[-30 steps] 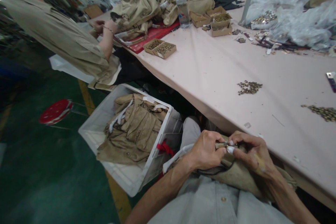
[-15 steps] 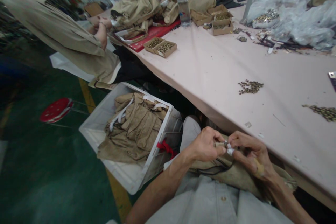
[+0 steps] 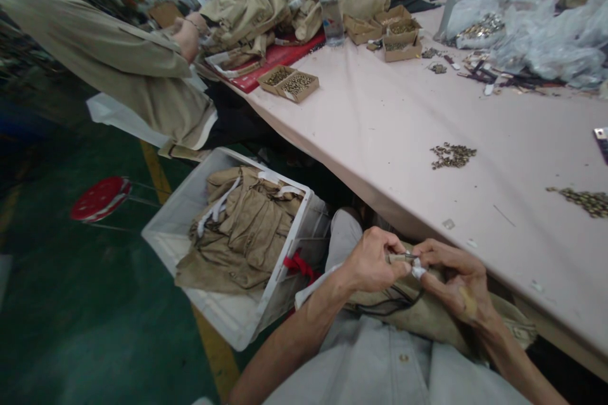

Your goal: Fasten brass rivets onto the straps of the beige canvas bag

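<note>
Over my lap, my left hand (image 3: pixel 375 261) is closed around a short awl-like tool (image 3: pixel 398 258) with a tan body and a thin dark tip pointing right. Its exact kind is hard to make out. Facing it, my right hand (image 3: pixel 456 275) pinches a small white strip (image 3: pixel 418 269) between thumb and fingers, right at the tool's tip. Beneath both hands a khaki canvas bag (image 3: pixel 403 307) with a dark cord lies across my lap, partly covered by my forearms.
A white crate (image 3: pixel 240 323) holding khaki bags (image 3: pixel 256 221) stands at my left, near a red stool (image 3: pixel 101 197). On the table (image 3: pixel 375 120) are loose brass fittings (image 3: pixel 453 155), boxes of fittings (image 3: pixel 289 83), a bottle (image 3: pixel 331 12) and plastic bags (image 3: pixel 546 25). A co-worker (image 3: pixel 118 63) stands far left.
The dark tip of the tool now shows more clearly against the white strip. My hands have barely shifted. The co-worker's hands have moved slightly up.
</note>
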`<state>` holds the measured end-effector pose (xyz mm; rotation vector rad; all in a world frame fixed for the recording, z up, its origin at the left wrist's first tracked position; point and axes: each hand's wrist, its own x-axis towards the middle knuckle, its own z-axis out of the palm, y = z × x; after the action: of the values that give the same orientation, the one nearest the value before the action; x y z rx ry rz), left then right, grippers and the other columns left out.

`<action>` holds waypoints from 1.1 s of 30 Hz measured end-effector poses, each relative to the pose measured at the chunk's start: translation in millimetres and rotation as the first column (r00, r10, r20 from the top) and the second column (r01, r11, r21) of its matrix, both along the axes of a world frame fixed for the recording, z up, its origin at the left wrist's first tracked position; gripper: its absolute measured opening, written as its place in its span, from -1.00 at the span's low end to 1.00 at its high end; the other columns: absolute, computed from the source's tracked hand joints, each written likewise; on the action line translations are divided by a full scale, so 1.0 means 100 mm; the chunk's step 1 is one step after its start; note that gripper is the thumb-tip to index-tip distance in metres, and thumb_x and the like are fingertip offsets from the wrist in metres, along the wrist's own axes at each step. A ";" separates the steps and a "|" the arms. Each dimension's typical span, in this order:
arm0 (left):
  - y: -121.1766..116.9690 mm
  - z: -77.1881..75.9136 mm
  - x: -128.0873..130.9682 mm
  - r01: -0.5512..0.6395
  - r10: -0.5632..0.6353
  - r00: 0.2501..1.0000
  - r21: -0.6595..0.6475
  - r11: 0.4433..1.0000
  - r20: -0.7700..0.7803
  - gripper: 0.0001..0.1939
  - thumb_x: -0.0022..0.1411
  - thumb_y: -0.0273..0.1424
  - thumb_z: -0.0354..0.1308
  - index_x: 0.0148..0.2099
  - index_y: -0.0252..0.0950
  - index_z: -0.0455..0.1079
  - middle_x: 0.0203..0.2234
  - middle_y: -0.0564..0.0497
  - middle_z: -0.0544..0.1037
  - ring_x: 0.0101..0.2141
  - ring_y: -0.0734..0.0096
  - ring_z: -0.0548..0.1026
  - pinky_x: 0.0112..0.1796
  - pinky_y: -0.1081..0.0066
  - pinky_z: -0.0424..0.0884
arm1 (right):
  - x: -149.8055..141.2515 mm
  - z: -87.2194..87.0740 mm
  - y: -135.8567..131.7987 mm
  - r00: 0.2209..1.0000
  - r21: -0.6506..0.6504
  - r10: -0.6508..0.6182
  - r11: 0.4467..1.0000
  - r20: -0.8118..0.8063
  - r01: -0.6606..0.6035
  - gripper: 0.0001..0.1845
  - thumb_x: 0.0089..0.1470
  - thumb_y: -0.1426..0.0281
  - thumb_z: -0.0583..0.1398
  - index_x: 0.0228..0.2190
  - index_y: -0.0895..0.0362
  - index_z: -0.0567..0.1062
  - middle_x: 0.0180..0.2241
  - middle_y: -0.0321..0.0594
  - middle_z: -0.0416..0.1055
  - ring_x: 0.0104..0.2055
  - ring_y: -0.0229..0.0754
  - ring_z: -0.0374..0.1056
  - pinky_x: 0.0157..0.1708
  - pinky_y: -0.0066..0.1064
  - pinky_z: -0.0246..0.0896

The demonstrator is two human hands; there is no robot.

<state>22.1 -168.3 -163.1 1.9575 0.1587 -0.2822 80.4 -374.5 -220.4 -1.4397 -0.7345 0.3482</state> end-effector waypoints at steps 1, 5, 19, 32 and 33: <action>-0.01 0.01 -0.01 -0.008 0.008 1.000 0.004 1.000 0.005 -0.85 0.05 -0.41 0.32 -0.31 -0.40 0.61 -0.49 -0.01 0.61 -0.46 0.38 0.49 -0.44 0.46 0.32 | 0.00 -0.02 -0.01 1.000 0.005 0.001 1.000 -0.018 0.000 -0.89 0.15 0.52 0.31 -0.29 0.06 0.61 -0.18 -0.12 0.54 -0.17 -0.01 0.51 -0.18 -0.19 0.38; -0.04 0.03 -0.04 -0.037 0.035 0.998 0.038 0.999 0.050 -0.86 0.10 -0.40 0.30 -0.32 -0.38 0.61 -0.47 -0.02 0.62 -0.43 0.35 0.51 -0.41 0.44 0.34 | 0.01 -0.07 -0.04 0.999 0.006 -0.011 1.000 -0.036 0.011 -0.87 0.16 0.51 0.33 -0.27 0.05 0.65 -0.15 -0.11 0.58 -0.14 0.01 0.53 -0.16 -0.19 0.42; -0.03 0.14 -0.09 -0.026 0.020 0.998 0.112 0.993 0.051 -0.88 0.07 -0.42 0.28 -0.33 -0.38 0.57 -0.55 0.06 0.52 -0.56 0.50 0.30 -0.53 0.46 0.15 | -0.02 -0.06 -0.04 0.999 0.031 -0.051 0.998 0.011 0.050 -0.85 0.15 0.52 0.35 -0.26 0.05 0.67 -0.18 -0.10 0.63 -0.15 0.02 0.57 -0.16 -0.19 0.50; -0.02 0.11 -0.16 0.079 -0.189 0.952 0.401 0.913 0.242 -0.82 0.15 -0.50 0.19 -0.15 -0.32 0.43 -0.31 -0.05 0.54 -0.28 0.23 0.51 -0.27 0.33 0.38 | 0.03 -0.08 0.00 0.997 0.034 -0.073 0.997 0.005 0.073 -0.85 0.17 0.51 0.35 -0.23 0.05 0.62 -0.18 -0.12 0.61 -0.14 0.02 0.55 -0.15 -0.17 0.45; -0.01 0.08 -0.18 0.108 -0.245 0.940 0.473 0.874 0.239 -0.84 0.21 -0.48 0.15 -0.12 -0.31 0.42 -0.28 -0.07 0.53 -0.26 0.20 0.51 -0.27 0.31 0.39 | 0.03 -0.08 0.01 0.998 0.031 -0.064 0.998 0.011 0.063 -0.85 0.17 0.52 0.35 -0.23 0.05 0.61 -0.19 -0.12 0.61 -0.15 0.02 0.54 -0.15 -0.18 0.45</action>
<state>3.9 -169.7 -155.2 2.4627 -0.1701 -0.0709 83.4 -373.5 -228.9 -1.4337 -0.6995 0.2781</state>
